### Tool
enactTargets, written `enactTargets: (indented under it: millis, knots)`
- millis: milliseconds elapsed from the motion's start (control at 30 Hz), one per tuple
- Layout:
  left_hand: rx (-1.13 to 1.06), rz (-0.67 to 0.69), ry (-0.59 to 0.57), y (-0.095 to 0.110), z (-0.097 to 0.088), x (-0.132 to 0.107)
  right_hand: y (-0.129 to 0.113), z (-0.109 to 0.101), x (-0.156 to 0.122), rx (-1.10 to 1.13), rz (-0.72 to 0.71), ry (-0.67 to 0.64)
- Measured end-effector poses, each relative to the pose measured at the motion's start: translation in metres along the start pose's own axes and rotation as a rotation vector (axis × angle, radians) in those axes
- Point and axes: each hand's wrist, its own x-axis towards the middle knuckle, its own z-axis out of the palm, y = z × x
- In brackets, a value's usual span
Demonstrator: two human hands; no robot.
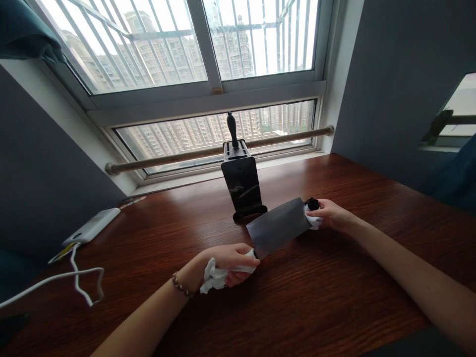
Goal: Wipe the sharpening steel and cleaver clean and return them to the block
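A cleaver (278, 227) with a broad grey blade is held slanting above the wooden table. My left hand (232, 260) is closed around a crumpled white tissue (214, 276), its fingertips at the blade's near left corner. At the opposite end, my right hand (332, 214) grips the cleaver through another white tissue (313, 219). A black part (312, 203), seemingly of the handle, shows above those fingers; the rest of it is hidden. Just beyond the blade stands a black knife block (242, 186), with a black-handled tool (232, 130) upright in its top slot.
On the left of the wooden table (178, 218) lies a white device (92, 225), with a white cable (52, 282) beside it. A horizontal rail (178, 158) crosses in front of the window (148, 109) behind the table.
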Motion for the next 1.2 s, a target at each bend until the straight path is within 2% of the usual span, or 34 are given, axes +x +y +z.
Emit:
enactTargets:
  millis: [167, 667, 1033, 1200]
  knots:
    - [-0.03, -0.022, -0.046, -0.0015, -0.0034, 0.0017, -0.0023, 0.0007, -0.0007, -0.002, 0.02, 0.031]
    - [-0.02, -0.005, -0.055, -0.0052, -0.0045, 0.0016, -0.006, 0.0063, -0.0051, -0.027, 0.021, 0.101]
    - [-0.035, 0.01, -0.077, -0.0053, -0.0052, 0.0009, -0.0016, 0.0029, -0.0013, -0.022, 0.003, 0.101]
    - [-0.073, 0.05, -0.069, -0.0059, -0.0023, 0.0014, -0.0042, 0.0055, -0.0015, 0.061, -0.036, 0.189]
